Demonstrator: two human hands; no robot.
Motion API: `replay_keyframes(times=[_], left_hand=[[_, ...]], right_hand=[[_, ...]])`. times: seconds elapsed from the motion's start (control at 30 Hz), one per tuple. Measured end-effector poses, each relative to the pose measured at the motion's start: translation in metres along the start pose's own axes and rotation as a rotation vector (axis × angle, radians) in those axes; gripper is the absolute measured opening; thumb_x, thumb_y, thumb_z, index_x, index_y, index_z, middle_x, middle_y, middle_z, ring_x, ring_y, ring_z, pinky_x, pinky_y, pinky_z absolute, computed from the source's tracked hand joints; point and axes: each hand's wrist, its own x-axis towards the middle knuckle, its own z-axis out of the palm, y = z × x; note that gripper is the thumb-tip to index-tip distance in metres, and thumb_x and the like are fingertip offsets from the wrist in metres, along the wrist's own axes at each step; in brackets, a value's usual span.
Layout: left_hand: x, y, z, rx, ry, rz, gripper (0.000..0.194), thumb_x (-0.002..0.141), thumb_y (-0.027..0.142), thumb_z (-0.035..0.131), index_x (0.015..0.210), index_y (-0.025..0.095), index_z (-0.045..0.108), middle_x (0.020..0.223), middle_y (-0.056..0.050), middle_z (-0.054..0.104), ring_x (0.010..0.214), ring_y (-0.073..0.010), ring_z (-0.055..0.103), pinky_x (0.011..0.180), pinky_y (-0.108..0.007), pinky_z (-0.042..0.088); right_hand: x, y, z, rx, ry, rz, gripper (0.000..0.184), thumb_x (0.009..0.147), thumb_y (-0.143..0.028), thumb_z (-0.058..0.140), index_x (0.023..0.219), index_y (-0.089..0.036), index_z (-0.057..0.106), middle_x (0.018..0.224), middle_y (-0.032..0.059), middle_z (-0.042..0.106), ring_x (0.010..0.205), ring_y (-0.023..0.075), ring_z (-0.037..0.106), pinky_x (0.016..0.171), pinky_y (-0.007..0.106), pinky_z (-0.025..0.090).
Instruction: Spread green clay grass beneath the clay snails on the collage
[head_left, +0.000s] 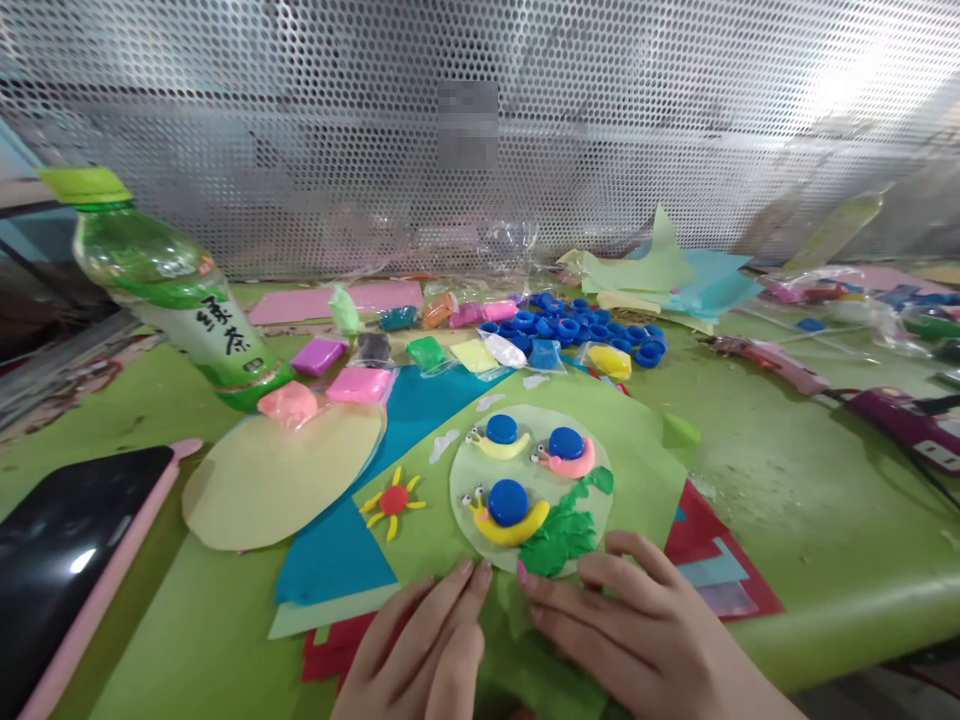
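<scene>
A green paper sheet (630, 440) carries a pale round disc (540, 420) with three clay snails. Their shells are blue bottle caps, and the nearest snail (517, 525) has a yellow body. Green clay (559, 535) is spread at the disc's lower right. A red and yellow clay sun (394, 500) lies left of the disc. My left hand (427, 645) rests at the sheet's near edge, fingers stretched out. My right hand (637, 620) lies beside the green clay, fingers extended, with a small pink bit at the index fingertip; I cannot tell whether it is clay.
A green tea bottle (180, 290) and a phone (82, 560) stand and lie at the left. Behind the sheet are bagged clay packets (427, 353) and a pile of blue bottle caps (562, 325). A glue gun (772, 365) lies right, before a perforated metal panel (300, 130).
</scene>
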Motion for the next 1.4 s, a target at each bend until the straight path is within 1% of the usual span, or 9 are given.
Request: replay_keyframes(times=[0.23,0.4,0.67,0.87,1.0,1.1,1.2,1.3,1.4], left_hand=[[0.002,0.001,-0.001,0.016,0.001,-0.022,0.021,0.08,0.017,0.045,0.095,0.01,0.059,0.112,-0.008,0.064,0.113,-0.0214,0.053,0.089,-0.034,0.047],[0.002,0.001,-0.001,0.016,-0.003,-0.012,0.023,0.078,0.023,0.051,0.094,0.009,0.059,0.112,-0.01,0.064,0.112,-0.0222,0.054,0.088,-0.034,0.049],[0.009,0.001,-0.006,0.017,0.034,-0.031,0.026,0.08,0.032,0.052,0.092,0.01,0.058,0.108,-0.006,0.067,0.103,-0.0203,0.059,0.08,-0.032,0.052],[0.011,0.004,-0.005,0.011,0.03,-0.051,0.026,0.08,0.03,0.051,0.092,0.008,0.058,0.106,-0.008,0.067,0.101,-0.0209,0.06,0.079,-0.033,0.052],[0.013,0.002,-0.005,0.017,0.056,-0.03,0.023,0.08,0.029,0.049,0.089,0.01,0.058,0.102,-0.008,0.068,0.098,-0.0207,0.062,0.077,-0.032,0.052],[0.014,0.0,-0.007,0.027,0.061,-0.024,0.023,0.081,0.03,0.048,0.088,0.011,0.059,0.099,-0.008,0.069,0.096,-0.0201,0.063,0.077,-0.031,0.052],[0.015,-0.002,-0.01,0.036,0.036,0.003,0.025,0.081,0.033,0.049,0.089,0.011,0.059,0.101,-0.007,0.069,0.097,-0.0197,0.062,0.077,-0.03,0.051],[0.018,-0.005,-0.017,0.104,-0.025,0.057,0.034,0.079,0.039,0.051,0.096,0.01,0.058,0.105,-0.005,0.068,0.095,-0.0194,0.063,0.074,-0.031,0.051],[0.023,-0.013,-0.025,0.119,-0.135,0.044,0.048,0.078,0.047,0.052,0.109,0.011,0.054,0.108,-0.004,0.067,0.091,-0.0199,0.064,0.07,-0.032,0.052]], right_hand=[[0.004,0.001,-0.008,-0.024,-0.117,-0.068,0.037,0.098,-0.016,0.031,0.095,-0.019,0.067,0.104,-0.0027,0.069,0.087,0.0126,0.057,0.083,0.029,0.041],[0.0,-0.002,-0.001,-0.006,-0.012,-0.013,0.037,0.098,-0.016,0.031,0.09,-0.02,0.068,0.097,-0.002,0.071,0.082,0.0113,0.058,0.085,0.03,0.04],[-0.01,0.006,0.006,0.144,0.062,0.036,0.021,0.095,-0.022,0.045,0.099,-0.019,0.065,0.098,-0.0031,0.071,0.086,0.0127,0.056,0.086,0.031,0.037],[0.0,0.006,-0.003,0.061,-0.072,-0.091,0.028,0.097,-0.018,0.039,0.097,-0.016,0.066,0.101,-0.0039,0.07,0.082,0.0119,0.056,0.082,0.031,0.037],[-0.001,0.008,-0.006,0.032,-0.078,-0.106,0.032,0.098,-0.018,0.035,0.095,-0.015,0.067,0.101,-0.0031,0.07,0.083,0.0121,0.055,0.083,0.031,0.035],[-0.007,0.009,-0.005,0.033,-0.059,-0.079,0.027,0.096,-0.017,0.039,0.095,-0.015,0.066,0.102,-0.0021,0.07,0.082,0.0128,0.055,0.085,0.032,0.034],[-0.011,0.01,-0.008,0.049,-0.05,-0.037,0.029,0.097,-0.018,0.036,0.095,-0.015,0.065,0.103,-0.001,0.07,0.083,0.0134,0.055,0.086,0.033,0.033],[-0.009,0.014,-0.018,0.129,-0.15,-0.046,0.036,0.099,-0.022,0.03,0.099,-0.015,0.065,0.105,0.002,0.069,0.087,0.0141,0.056,0.086,0.031,0.036],[-0.004,0.032,-0.031,0.29,-0.216,-0.062,0.03,0.096,-0.023,0.036,0.106,-0.014,0.063,0.107,0.0056,0.068,0.097,0.0153,0.055,0.087,0.028,0.041]])
